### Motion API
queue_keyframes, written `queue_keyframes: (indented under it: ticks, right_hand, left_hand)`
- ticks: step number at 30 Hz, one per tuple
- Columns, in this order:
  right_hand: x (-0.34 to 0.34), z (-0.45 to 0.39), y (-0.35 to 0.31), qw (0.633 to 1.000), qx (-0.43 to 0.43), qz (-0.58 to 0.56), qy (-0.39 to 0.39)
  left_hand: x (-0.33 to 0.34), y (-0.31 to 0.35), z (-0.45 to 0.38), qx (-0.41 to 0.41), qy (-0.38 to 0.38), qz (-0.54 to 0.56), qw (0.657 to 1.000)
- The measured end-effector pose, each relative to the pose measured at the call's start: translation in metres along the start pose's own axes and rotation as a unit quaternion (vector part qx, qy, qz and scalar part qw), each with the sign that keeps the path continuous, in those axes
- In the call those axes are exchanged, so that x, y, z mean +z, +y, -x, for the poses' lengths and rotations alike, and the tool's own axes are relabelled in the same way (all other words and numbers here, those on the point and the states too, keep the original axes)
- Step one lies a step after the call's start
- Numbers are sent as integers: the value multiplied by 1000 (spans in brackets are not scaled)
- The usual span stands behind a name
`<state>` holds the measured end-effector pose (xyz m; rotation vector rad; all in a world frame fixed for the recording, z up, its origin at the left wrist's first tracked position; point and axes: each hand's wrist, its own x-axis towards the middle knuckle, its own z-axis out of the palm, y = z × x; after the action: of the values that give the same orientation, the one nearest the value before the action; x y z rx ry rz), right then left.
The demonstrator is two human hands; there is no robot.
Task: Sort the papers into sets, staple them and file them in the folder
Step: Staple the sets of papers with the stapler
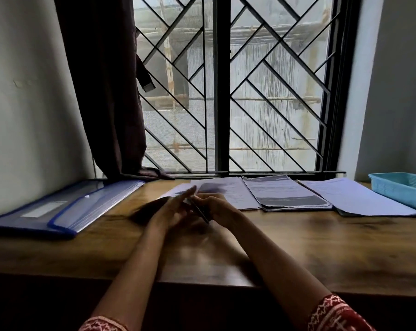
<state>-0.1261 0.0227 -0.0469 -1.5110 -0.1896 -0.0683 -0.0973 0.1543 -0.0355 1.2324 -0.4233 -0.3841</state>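
- Single head-worn view, wide-angle; looks forward and slightly down across wooden desk toward barred window.
- Near: forearms enter from bottom edge, hands mid-frame.
- Frame edges bend; desk's near edge sits low, wall on both sides.

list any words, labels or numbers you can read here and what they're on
No text here can be read.
Middle paper stack: printed lines and dark bands, too blurred to read.
Left paper stack and right paper stack: faint print, too small to read.
Blue folder: a pale label strip, no wording visible on it.
Blue tray: no visible text.
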Motion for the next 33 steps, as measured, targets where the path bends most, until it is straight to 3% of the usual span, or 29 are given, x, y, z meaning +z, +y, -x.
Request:
queue_keyframes:
  ticks: [7, 17, 24, 29, 33]
  right_hand:
    - [-5, 0, 2, 999, -33, -14, -18]
    - [-3, 0, 1, 998, -53, 9, -16]
    - [-9, 7, -9, 996, -53, 27, -59]
    - [-21, 8, -10, 995, -55, 86, -17]
    - [-35, 12, -9, 989, -38, 132, 58]
  left_hand:
    - [1, -5, -3, 25, -4, -27, 999]
    - [-9, -7, -9, -4, 11, -30, 999]
    - [-16, -3, -8, -33, -45, 18, 998]
    - [-24, -3, -7, -26, 15, 61, 998]
    - [-21, -6, 3, -102, 95, 64, 988]
